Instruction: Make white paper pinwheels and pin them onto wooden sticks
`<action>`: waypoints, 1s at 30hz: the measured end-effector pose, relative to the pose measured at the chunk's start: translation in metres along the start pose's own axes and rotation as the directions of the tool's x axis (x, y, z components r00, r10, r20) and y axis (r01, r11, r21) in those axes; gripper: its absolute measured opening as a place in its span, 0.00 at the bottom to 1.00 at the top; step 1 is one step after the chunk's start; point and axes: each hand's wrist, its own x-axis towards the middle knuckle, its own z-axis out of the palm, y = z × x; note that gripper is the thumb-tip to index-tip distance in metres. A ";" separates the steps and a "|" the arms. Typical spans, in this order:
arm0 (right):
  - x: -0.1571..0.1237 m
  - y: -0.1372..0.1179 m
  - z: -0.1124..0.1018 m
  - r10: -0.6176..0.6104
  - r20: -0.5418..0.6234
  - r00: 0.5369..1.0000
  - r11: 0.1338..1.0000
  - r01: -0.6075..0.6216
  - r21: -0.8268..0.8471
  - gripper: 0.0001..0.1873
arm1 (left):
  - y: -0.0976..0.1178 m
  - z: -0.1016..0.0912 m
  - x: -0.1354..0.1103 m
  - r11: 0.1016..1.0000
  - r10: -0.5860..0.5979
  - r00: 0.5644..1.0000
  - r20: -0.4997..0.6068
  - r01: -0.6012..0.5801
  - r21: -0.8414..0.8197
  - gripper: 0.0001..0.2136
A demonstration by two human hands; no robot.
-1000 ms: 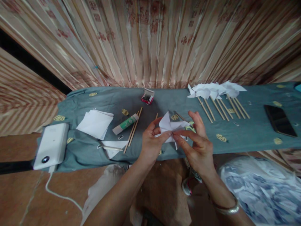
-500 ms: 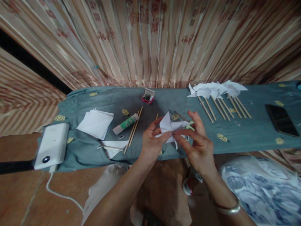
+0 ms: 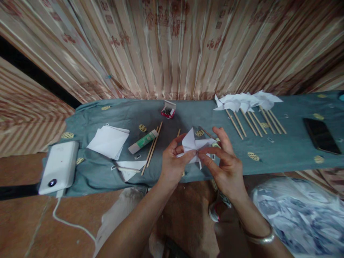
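Note:
Both hands hold a folded white paper pinwheel (image 3: 192,145) just above the near edge of a teal cloth-covered bench (image 3: 282,154). My left hand (image 3: 174,163) pinches the paper's centre from the left. My right hand (image 3: 224,163) pinches the same centre from the right, its other fingers raised behind the paper. A scissors handle (image 3: 216,144) partly shows under my right hand. Several thin wooden sticks (image 3: 153,146) and a green glue stick (image 3: 143,141) lie left of my hands.
Several finished paper pinwheels on sticks (image 3: 248,107) lie at the back right, a dark phone (image 3: 321,136) beyond them. A small red box of staples (image 3: 168,109) sits at the back. A stack of white paper squares (image 3: 109,141) and a white device (image 3: 58,167) with a cable lie left.
My hands and the paper have stayed in nearly the same place; the fingers of my right hand shifted slightly on the paper's centre.

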 end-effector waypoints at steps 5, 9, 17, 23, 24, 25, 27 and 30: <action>0.000 -0.001 0.000 -0.009 -0.003 1.000 1.000 0.009 0.000 0.05 | 0.001 0.000 -0.001 1.000 0.001 1.000 0.003 -0.001 0.011 0.26; 0.000 -0.002 -0.001 -0.008 0.000 1.000 1.000 0.008 0.003 0.04 | 0.001 0.000 -0.001 0.999 0.008 1.000 -0.008 -0.008 0.034 0.27; 0.000 -0.004 0.002 0.050 0.020 0.999 0.998 -0.051 0.029 0.05 | 0.000 -0.002 0.000 0.996 0.043 0.999 -0.012 -0.042 0.079 0.27; 0.001 -0.004 0.005 0.102 0.022 0.994 0.992 -0.104 0.076 0.05 | 0.000 -0.003 0.001 0.995 0.062 0.998 -0.012 -0.061 0.081 0.26; 0.001 -0.003 0.005 0.113 0.021 0.993 0.990 -0.114 0.087 0.05 | 0.000 -0.003 0.000 0.995 0.058 0.998 -0.013 -0.056 0.081 0.26; 0.001 -0.003 0.006 0.124 0.021 0.992 0.987 -0.125 0.100 0.05 | 0.001 -0.003 0.000 0.995 0.052 0.998 -0.016 -0.051 0.083 0.26; 0.001 -0.002 0.007 0.146 0.023 0.989 0.981 -0.147 0.129 0.05 | 0.002 -0.003 0.000 0.995 0.042 0.999 -0.020 -0.040 0.089 0.27; 0.001 0.000 0.010 0.174 0.025 0.984 0.968 -0.176 0.177 0.06 | 0.003 -0.003 0.000 0.996 0.027 1.000 -0.015 -0.026 0.084 0.28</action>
